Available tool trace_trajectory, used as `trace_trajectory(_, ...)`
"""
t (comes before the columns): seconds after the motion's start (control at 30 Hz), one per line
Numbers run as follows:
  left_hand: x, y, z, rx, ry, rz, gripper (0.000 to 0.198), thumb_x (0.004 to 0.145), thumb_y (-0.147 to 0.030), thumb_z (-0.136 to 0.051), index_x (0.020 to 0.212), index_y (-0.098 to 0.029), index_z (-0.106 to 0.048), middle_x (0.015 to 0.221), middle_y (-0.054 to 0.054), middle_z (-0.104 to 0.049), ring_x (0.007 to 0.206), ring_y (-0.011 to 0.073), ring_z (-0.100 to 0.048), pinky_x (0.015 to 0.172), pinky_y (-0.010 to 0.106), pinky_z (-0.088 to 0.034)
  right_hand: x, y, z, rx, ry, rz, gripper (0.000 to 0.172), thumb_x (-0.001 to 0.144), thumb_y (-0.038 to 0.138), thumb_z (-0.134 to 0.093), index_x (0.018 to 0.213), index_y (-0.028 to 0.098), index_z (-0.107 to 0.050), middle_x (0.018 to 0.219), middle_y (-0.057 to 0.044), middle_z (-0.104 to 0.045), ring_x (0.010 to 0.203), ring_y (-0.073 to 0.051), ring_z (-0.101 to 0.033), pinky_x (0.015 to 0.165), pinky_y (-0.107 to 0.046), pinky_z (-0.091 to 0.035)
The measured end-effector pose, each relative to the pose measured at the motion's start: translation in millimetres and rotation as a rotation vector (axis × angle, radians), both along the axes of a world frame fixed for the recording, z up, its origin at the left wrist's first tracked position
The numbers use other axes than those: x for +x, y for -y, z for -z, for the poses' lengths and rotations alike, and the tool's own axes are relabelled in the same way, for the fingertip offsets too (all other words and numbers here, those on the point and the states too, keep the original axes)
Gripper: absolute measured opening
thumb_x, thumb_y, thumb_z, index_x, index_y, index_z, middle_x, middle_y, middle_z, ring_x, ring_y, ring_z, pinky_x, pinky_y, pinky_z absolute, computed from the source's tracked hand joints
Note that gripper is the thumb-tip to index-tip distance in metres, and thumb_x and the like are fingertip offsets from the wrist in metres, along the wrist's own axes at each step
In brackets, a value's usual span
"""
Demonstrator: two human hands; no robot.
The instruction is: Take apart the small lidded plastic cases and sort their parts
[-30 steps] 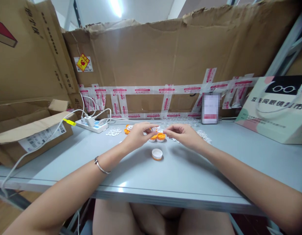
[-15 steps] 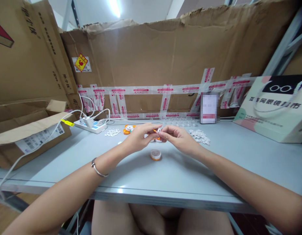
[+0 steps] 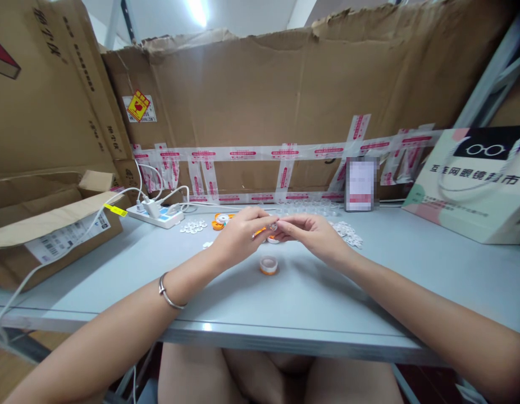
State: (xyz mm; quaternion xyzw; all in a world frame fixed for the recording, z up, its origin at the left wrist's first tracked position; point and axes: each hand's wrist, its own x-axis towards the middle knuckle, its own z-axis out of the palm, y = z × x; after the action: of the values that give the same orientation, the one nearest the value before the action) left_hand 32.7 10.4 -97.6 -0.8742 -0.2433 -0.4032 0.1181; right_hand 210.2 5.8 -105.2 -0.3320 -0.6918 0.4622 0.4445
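Just above the table, my left hand and my right hand meet fingertip to fingertip, both closed in a pinch. Between them is a small whitish piece, partly covered by the fingers; its exact kind is too small to make out. Below the hands, a round container with a clear or white upper part and an orange base stands upright on the table, apart from both hands. Behind my fingers, orange-and-white round parts show in part. More orange-and-white round parts lie beyond my left hand.
Small white discs lie at left, and a pile of white pieces at right. Clear round cups line the back near a phone. A power strip, open carton and paper bag flank the table.
My fingers have shifted around the small piece, with the left hand turned slightly and its fingers closer over it. The round container stays in place.
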Motion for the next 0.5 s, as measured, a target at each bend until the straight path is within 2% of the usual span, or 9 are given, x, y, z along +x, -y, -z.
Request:
trace_trajectory(0.17, 1.0, 2.3, 1.5, 0.071, -0.095, -0.082, 0.013, 0.084, -0.018, -0.049, 0.086, -0.016, -0.061, 0.081, 0.004, -0.064, 0.072, 0.0133, -0.055, 0.068, 0.027, -0.044, -0.8, 2.2, 0.2, 0.012, 0.010, 0.053, 0.031, 0.071, 0.042, -0.060, 0.086, 0.017, -0.070, 0.074, -0.004, -0.068, 0.070, -0.015, -0.063, 0.074, -0.033, -0.051)
trace_trajectory(0.5, 4.0, 3.7, 7.8, 0.178, -0.161, -0.115, 0.017, 0.087, -0.016, -0.041, 0.082, -0.015, -0.058, 0.073, 0.004, -0.059, 0.068, 0.0132, -0.050, 0.065, 0.025, -0.041, -3.0, 4.8, 1.4, -0.023, -0.019, 0.130, 0.023, 0.065, 0.035, -0.066, 0.078, 0.016, -0.072, 0.067, -0.003, -0.068, 0.067, -0.015, -0.064, 0.072, -0.033, -0.052)
